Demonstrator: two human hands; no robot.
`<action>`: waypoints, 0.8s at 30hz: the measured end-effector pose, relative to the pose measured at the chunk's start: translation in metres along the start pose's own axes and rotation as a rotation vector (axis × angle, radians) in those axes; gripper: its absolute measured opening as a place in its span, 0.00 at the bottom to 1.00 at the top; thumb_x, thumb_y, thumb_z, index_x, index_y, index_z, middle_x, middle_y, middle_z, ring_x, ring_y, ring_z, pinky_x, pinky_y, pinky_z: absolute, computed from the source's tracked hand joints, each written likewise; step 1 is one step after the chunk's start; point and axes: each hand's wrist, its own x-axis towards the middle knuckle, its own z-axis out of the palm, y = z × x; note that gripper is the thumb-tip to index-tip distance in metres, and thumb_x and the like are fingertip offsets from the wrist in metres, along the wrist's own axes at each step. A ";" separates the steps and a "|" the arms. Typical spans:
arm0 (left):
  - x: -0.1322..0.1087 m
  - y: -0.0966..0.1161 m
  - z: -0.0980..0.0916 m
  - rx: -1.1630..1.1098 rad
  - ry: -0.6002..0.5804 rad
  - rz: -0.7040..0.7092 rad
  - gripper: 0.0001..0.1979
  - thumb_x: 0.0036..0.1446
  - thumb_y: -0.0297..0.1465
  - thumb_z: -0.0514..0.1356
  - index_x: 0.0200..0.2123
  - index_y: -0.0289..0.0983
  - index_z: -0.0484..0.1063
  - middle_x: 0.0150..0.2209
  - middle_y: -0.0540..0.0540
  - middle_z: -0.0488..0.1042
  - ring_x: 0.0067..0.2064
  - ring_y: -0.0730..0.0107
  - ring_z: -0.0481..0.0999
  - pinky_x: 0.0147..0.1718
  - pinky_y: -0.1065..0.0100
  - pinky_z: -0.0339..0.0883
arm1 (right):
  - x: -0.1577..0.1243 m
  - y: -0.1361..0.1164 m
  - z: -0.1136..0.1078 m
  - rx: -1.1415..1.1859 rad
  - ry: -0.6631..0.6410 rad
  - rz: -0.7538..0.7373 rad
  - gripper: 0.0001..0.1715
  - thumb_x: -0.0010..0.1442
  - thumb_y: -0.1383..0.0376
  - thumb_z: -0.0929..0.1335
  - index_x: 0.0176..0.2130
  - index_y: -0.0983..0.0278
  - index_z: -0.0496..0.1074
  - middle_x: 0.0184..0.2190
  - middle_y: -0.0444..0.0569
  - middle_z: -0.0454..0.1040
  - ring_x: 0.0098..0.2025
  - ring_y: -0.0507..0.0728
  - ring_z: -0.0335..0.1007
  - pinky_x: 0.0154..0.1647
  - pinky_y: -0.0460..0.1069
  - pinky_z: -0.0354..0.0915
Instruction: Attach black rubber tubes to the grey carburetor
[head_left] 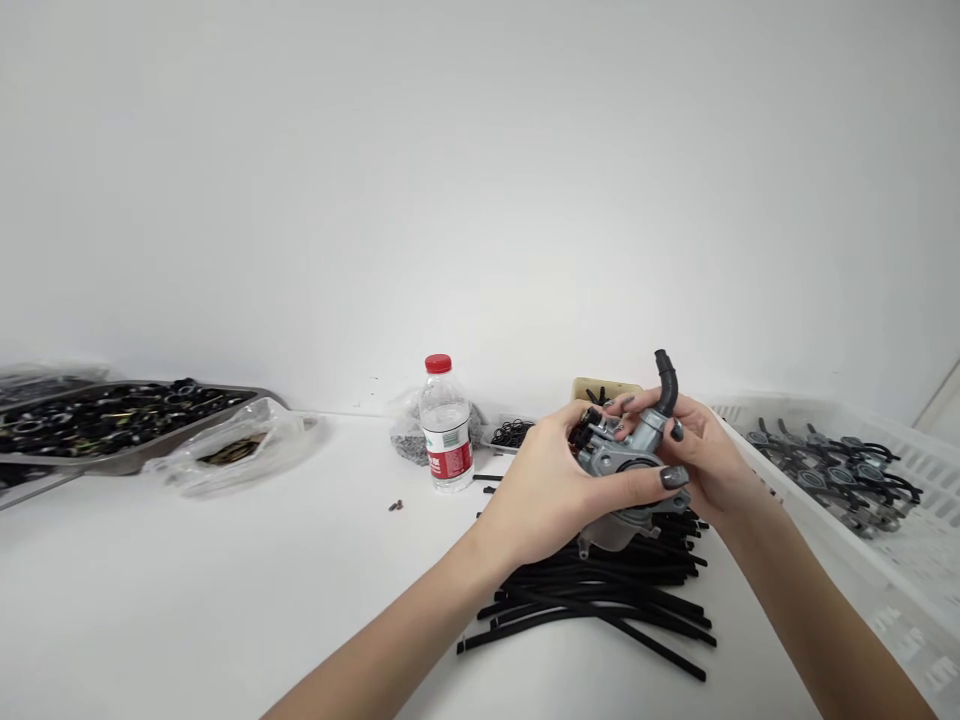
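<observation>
Both hands hold a grey metal carburetor (626,460) above the white table. My left hand (555,490) wraps round its body from the left, thumb across the front. My right hand (701,455) grips it from the right, fingers closed near the black elbow hose (664,380) that sticks up from the top. Under the hands lies a pile of black rubber hose lengths (600,595).
A water bottle with a red cap (446,425) stands mid-table beside a bag of small parts (409,435). A metal tray of black parts (112,420) and a clear plastic bag (232,450) lie at left. A white crate (885,560) with finished carburetors stands at right.
</observation>
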 end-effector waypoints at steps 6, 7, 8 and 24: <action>0.002 -0.001 -0.002 -0.045 -0.026 0.012 0.21 0.42 0.35 0.74 0.40 0.38 0.76 0.38 0.50 0.77 0.41 0.62 0.74 0.40 0.66 0.64 | 0.002 -0.004 -0.003 0.051 -0.035 0.010 0.13 0.65 0.55 0.75 0.42 0.62 0.81 0.38 0.53 0.74 0.53 0.67 0.67 0.51 0.55 0.70; 0.002 -0.001 -0.002 -0.051 -0.031 0.007 0.21 0.42 0.34 0.74 0.40 0.38 0.75 0.38 0.50 0.77 0.41 0.62 0.74 0.40 0.66 0.64 | 0.002 -0.005 -0.004 0.057 -0.046 0.019 0.12 0.64 0.57 0.76 0.42 0.62 0.80 0.40 0.53 0.74 0.53 0.67 0.67 0.51 0.55 0.70; 0.002 -0.001 -0.002 -0.056 -0.035 0.005 0.21 0.42 0.34 0.74 0.40 0.38 0.75 0.37 0.50 0.77 0.40 0.62 0.74 0.39 0.66 0.64 | 0.002 -0.005 -0.005 0.062 -0.053 0.023 0.12 0.62 0.58 0.77 0.42 0.62 0.80 0.41 0.53 0.74 0.53 0.67 0.67 0.51 0.55 0.70; 0.006 -0.009 -0.003 -0.099 -0.053 0.036 0.20 0.45 0.39 0.72 0.40 0.37 0.75 0.38 0.48 0.77 0.42 0.59 0.75 0.41 0.64 0.65 | 0.003 -0.005 0.001 0.157 -0.076 0.014 0.12 0.67 0.57 0.76 0.44 0.63 0.82 0.41 0.50 0.76 0.47 0.59 0.70 0.51 0.45 0.69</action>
